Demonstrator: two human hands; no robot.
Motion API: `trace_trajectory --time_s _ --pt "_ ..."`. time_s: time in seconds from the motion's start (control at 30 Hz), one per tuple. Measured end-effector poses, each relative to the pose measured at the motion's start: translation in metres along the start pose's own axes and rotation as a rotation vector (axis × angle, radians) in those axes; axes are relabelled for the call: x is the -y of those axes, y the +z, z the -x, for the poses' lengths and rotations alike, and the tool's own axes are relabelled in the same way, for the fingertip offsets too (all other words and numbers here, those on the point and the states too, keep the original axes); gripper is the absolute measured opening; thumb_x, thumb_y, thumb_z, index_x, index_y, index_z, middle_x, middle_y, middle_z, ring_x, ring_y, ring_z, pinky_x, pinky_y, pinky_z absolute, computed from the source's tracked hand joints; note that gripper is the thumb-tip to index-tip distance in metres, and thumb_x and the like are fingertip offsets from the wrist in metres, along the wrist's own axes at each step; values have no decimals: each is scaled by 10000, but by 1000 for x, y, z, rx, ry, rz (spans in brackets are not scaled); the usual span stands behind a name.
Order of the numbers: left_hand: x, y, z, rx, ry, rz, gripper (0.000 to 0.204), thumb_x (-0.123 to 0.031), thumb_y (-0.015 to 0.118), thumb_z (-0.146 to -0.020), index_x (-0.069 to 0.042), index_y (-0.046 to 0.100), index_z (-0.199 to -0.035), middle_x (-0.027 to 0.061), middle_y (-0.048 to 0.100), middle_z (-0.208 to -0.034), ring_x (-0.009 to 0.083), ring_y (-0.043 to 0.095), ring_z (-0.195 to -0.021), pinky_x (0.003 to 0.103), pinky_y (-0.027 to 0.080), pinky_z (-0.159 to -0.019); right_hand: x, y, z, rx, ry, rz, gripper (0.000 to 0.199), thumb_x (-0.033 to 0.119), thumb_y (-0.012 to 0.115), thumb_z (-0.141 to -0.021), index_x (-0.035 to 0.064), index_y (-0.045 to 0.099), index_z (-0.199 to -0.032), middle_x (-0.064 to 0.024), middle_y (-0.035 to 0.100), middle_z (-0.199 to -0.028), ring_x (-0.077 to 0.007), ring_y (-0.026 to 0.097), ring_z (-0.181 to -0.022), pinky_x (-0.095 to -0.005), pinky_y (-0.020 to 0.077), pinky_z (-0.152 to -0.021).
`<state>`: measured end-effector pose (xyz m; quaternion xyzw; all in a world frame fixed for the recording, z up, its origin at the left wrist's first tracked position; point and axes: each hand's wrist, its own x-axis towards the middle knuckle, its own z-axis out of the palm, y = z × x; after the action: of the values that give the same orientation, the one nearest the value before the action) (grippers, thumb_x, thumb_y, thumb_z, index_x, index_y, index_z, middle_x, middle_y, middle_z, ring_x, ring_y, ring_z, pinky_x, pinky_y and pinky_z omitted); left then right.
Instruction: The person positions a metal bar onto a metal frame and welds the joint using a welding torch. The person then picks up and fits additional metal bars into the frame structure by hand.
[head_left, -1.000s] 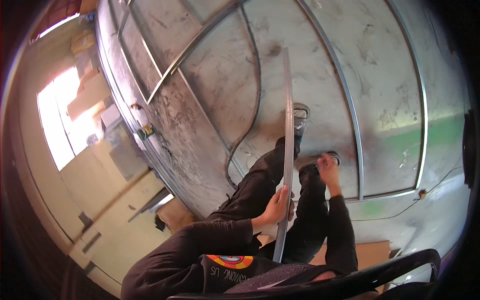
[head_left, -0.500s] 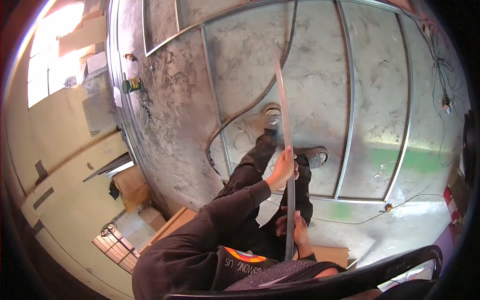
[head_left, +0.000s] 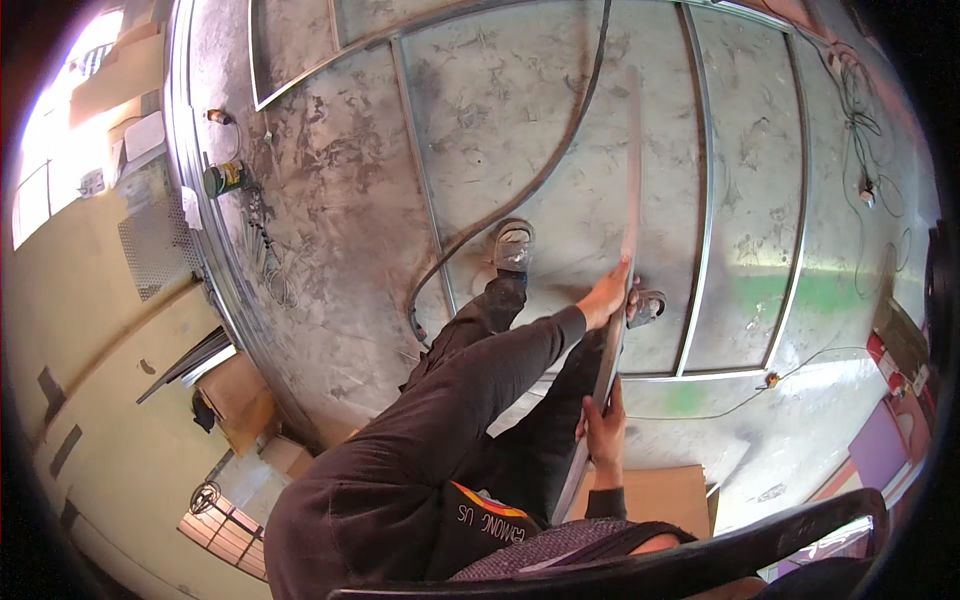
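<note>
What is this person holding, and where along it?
A long thin metal strip: the left hand grips its middle, the right hand its lower part.

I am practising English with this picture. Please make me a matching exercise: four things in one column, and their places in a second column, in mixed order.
Things:
1. left hand
2. right hand
3. green can
4. black hose

Places:
A. on the floor at the far left, near the wall
B. gripping the long metal strip higher up, near the sandalled foot
C. curving across the grey floor from the top edge down toward the legs
D. gripping the strip lower down, close to the body

Pairs: 1-B, 2-D, 3-A, 4-C
</note>
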<state>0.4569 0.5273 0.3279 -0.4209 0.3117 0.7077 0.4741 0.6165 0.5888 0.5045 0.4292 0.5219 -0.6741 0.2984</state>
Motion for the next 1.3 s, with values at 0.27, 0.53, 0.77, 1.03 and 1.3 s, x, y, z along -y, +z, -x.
trace_trajectory --time_s 0.27,0.53,0.77,1.03,1.3 --pt "-34 -62 2 -164 87 -61 546 -646 392 -989 -105 467 -988 45 482 -614 197 491 -462 378 430 -462 -20 49 -36 71 28 4 746 149 650 -933 72 249 -1559 -5 521 -665 -97 497 -462 -267 434 -410" --pt "-74 -82 -6 -347 316 -261 549 -574 373 -1023 -45 483 -930 63 514 -605 189 510 -428 353 434 -412 -30 62 -41 133 175 -103 685 157 693 -913 101 354 -1506 -11 554 -702 -99 536 -513 -265 462 -436" --pt "-120 -117 -35 -440 427 -399 549 -543 379 -1032 -19 468 -897 73 509 -608 196 536 -454 359 460 -407 -115 51 63 44 184 325 307 212 684 -921 8 582 -1127 -112 649 -743 -226 642 -560 -362 522 -520" --pt "-146 -130 -59 -294 351 -618 410 -310 620 -979 55 473 -1094 103 592 -826 203 632 -607 369 553 -549 -134 56 18 -324 -117 754 347 293 709 -907 1 596 -1057 -260 653 -808 -462 643 -745 -481 505 -631" --pt "-131 -140 -66 -295 304 -1119 492 -174 729 -887 105 456 -1186 156 639 -979 230 670 -842 357 573 -680 -230 23 -60 -327 -188 653 293 228 701 -900 -1 607 -1056 -232 629 -747 -439 620 -683 -470 487 -603"
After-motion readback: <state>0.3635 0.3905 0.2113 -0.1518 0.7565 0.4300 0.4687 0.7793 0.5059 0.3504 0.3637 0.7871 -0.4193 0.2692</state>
